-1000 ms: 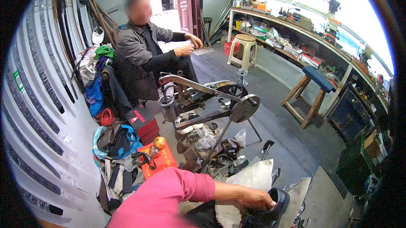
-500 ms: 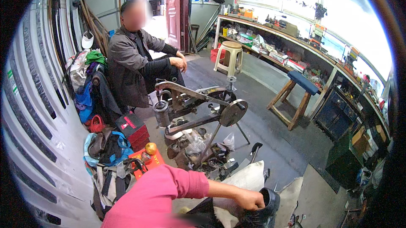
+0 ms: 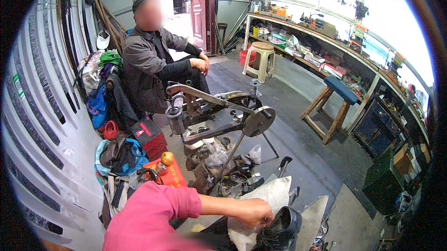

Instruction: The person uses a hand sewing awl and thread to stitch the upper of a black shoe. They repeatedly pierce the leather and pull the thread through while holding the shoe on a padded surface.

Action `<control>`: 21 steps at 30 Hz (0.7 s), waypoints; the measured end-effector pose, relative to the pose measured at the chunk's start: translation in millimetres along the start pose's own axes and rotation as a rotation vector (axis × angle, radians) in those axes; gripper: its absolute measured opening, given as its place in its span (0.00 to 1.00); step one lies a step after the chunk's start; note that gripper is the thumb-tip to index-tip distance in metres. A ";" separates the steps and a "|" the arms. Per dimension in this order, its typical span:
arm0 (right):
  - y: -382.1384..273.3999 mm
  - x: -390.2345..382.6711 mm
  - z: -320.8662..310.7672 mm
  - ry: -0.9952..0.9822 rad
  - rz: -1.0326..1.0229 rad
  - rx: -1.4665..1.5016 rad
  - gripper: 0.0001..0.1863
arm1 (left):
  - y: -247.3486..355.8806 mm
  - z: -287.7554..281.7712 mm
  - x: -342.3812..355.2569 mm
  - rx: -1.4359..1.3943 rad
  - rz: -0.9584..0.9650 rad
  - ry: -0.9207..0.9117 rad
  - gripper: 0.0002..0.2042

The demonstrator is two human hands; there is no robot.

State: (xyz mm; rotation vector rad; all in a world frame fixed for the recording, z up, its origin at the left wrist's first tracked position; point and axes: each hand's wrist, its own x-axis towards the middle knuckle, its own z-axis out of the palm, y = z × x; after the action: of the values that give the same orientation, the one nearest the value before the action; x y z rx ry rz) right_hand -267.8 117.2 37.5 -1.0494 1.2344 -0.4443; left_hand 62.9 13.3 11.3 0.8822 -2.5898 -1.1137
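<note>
"Shoe [image 3: 286, 239], black and laced, sits at the bottom of the frame, right of centre. What could upset it?"

"Poor support, probably. The left hand [image 3: 257, 211] is curled beside its opening; whether those fingers grip anything, nobody can tell. The right hand is out of view."

"And the pale cloth [image 3: 278, 189] beside it?"

"It looks loose, so a tug might shift the shoe. Anything dropped could vanish among the clutter [image 3: 223, 169] below the sewing machine [image 3: 193, 106], mid-frame."
</note>
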 end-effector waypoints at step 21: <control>-6.3 -15.7 20.6 0.081 -0.024 -0.025 0.08 | -21.3 46.8 57.0 -0.715 0.013 -0.203 0.20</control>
State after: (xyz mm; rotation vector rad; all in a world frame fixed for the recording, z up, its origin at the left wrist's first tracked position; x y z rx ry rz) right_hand -252.5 134.5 50.7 -1.0767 1.3032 -0.4953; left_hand 8.5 -3.8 -40.0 0.5932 -2.0410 -2.0132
